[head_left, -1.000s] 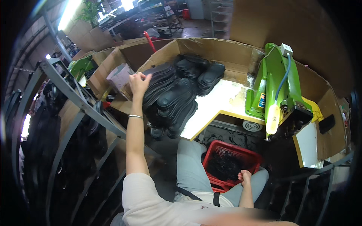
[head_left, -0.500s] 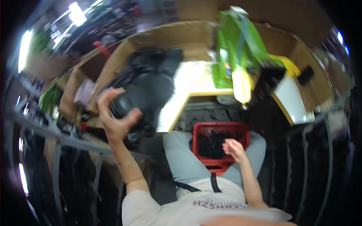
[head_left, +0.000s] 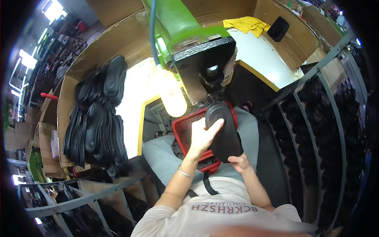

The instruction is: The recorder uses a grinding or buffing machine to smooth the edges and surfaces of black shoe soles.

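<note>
Green machine [head_left: 185, 29]: obstacle ahead of sole [head_left: 227, 138]

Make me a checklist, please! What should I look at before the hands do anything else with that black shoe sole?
1. Left hand gripping the black sole: ok, thumb on top.
2. Right hand on the sole: ok, at its lower end.
3. Sole apart from the green machine: cannot tell, they look close together.
4. Machine switched on: cannot tell.
5. Red basket between the legs: ok.
6. Yellow cloth away from both hands: ok, it's over by the cardboard wall.
</note>
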Available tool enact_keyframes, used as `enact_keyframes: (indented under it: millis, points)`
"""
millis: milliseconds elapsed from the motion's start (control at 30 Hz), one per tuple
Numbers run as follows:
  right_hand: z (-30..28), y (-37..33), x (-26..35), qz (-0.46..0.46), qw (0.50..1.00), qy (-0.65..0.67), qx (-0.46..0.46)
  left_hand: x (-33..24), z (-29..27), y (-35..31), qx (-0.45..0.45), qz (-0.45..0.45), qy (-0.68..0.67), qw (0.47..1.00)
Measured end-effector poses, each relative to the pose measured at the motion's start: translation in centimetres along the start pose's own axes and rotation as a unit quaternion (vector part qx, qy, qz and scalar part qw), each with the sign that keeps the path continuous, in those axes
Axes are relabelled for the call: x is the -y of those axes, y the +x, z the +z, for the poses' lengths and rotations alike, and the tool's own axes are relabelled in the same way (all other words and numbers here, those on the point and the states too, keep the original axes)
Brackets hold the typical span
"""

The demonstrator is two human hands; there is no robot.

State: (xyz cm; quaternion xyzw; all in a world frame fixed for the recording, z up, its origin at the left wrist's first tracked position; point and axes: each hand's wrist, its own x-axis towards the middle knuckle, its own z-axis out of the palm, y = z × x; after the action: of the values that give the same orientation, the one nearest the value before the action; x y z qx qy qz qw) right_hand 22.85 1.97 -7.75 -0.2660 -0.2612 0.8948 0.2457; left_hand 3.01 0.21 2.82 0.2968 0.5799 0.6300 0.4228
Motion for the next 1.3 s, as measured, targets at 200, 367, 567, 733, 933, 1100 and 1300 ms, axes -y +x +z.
enact_keyframes:
  millis: [200, 367, 567, 733, 933, 1100, 1300]
  points:
    - [1.3, 0.5, -1.3, 0.002, 0.999, 0.035, 0.035, -1.6, -0.3, 1.9, -0.039, 0.079, -0.002, 0.996]
    - [1.4, -1.0, 3.4, -0.071, 0.988, 0.050, -0.130, -0.5, -0.5, 0.7, -0.068, 0.057, -0.098, 0.991]
    - [2.6, 4.1, 13.2, -0.242, 0.956, -0.088, -0.138, 0.0, -1.4, 1.3, -0.063, 0.072, -0.098, 0.991]
    - [6.3, 9.2, 15.9, -0.236, 0.964, -0.099, -0.067, 0.9, -4.8, 1.7, -0.100, 0.122, -0.099, 0.983]
    - [10.4, 10.4, 11.4, -0.267, 0.959, -0.079, -0.054, 0.3, -10.3, -0.1, -0.141, 0.119, -0.145, 0.972]
    - [12.9, 10.3, 9.0, -0.262, 0.952, -0.157, -0.004, 1.6, -14.3, -2.9, -0.171, 0.070, -0.107, 0.977]
    - [14.3, 10.9, 8.1, -0.223, 0.945, -0.233, 0.050, 3.3, -14.3, -6.9, 0.039, -0.032, -0.081, 0.995]
